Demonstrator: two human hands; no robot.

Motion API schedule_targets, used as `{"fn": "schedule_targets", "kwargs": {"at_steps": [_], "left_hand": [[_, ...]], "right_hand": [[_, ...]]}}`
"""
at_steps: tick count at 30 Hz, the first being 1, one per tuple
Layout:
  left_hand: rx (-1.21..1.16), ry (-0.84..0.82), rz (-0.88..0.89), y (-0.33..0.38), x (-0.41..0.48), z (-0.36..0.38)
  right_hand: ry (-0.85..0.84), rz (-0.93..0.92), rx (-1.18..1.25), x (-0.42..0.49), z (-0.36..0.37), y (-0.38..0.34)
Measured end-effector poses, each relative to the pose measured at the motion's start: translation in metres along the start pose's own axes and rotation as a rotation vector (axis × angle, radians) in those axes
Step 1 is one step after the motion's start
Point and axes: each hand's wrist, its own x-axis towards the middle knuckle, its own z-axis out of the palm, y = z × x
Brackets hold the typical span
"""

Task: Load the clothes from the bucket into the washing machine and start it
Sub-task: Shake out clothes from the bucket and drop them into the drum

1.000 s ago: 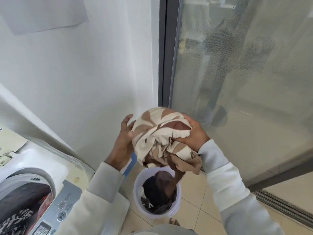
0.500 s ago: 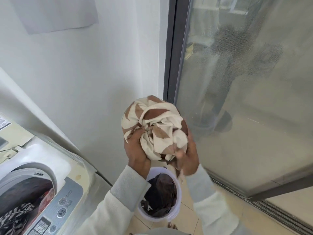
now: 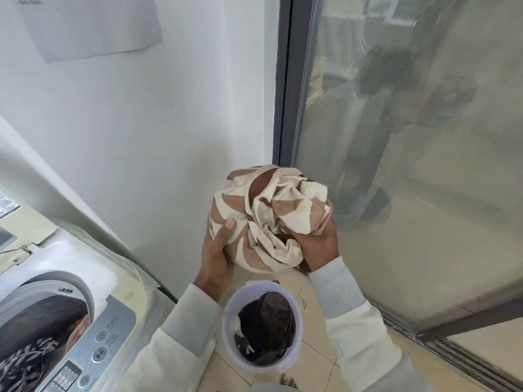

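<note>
While gripped from both sides, bunched into a tight ball at centre frame: cream-and-brown patterned cloth [image 3: 271, 219], held clear of the bucket [image 3: 227, 329] and just above its far rim. Clamped on its left flank by the left hand [image 3: 216, 258], thumb pressed flat over the top fold, other fingers tucked out of sight beneath. Clutched at its lower right by the right hand [image 3: 318, 247], fingers curled into the loose folds. Wrapped at both wrists in pale sleeves [image 3: 336, 290] with grey ribbed cuffs.

Below the bundle, at lower centre: stands upright on beige floor tiles [image 3: 317, 360], white, round and open-topped, with dark brown clothes [image 3: 268, 326] lying inside. Just under its near rim, at the bottom edge, bare toes [image 3: 287, 381].

At lower left: top-loading washing machine [image 3: 133, 281], drum open, with a black-and-white patterned garment [image 3: 25, 360] and something reddish inside. Along the near side of the opening, a grey control panel [image 3: 96, 349] with round buttons, power and play-pause symbols legible. Well apart from the bundle, with the left sleeve in between.

Behind it all: white wall [image 3: 141, 123] filling the upper left, with a sheet of paper [image 3: 90, 26] stuck near the top edge. Further right, a dark door frame [image 3: 283, 80] running from the top edge down to centre, then a hazy glass door [image 3: 424, 250] across the right half, showing only a blurred reflection of a figure.
</note>
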Motion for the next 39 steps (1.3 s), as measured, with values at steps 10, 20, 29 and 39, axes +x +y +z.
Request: {"fn": "schedule_targets", "kwargs": {"at_steps": [10,20,29,39], "left_hand": [[-0.222,0.236,-0.122,-0.015,-0.009,-0.024],[-0.245,0.586,0.084,0.027,-0.061,-0.085],[-0.313,0.699,0.196,0.116,-0.143,-0.200],[-0.496,0.942,-0.028,0.142,-0.203,-0.360]], "right_hand": [[-0.058,0.246,0.334,0.005,0.017,0.029],[-0.222,0.595,0.273,0.001,0.097,0.059],[-0.716,0.804,0.165,-0.025,0.256,0.084],[-0.788,1.164,-0.110,-0.093,0.406,0.199]]}}
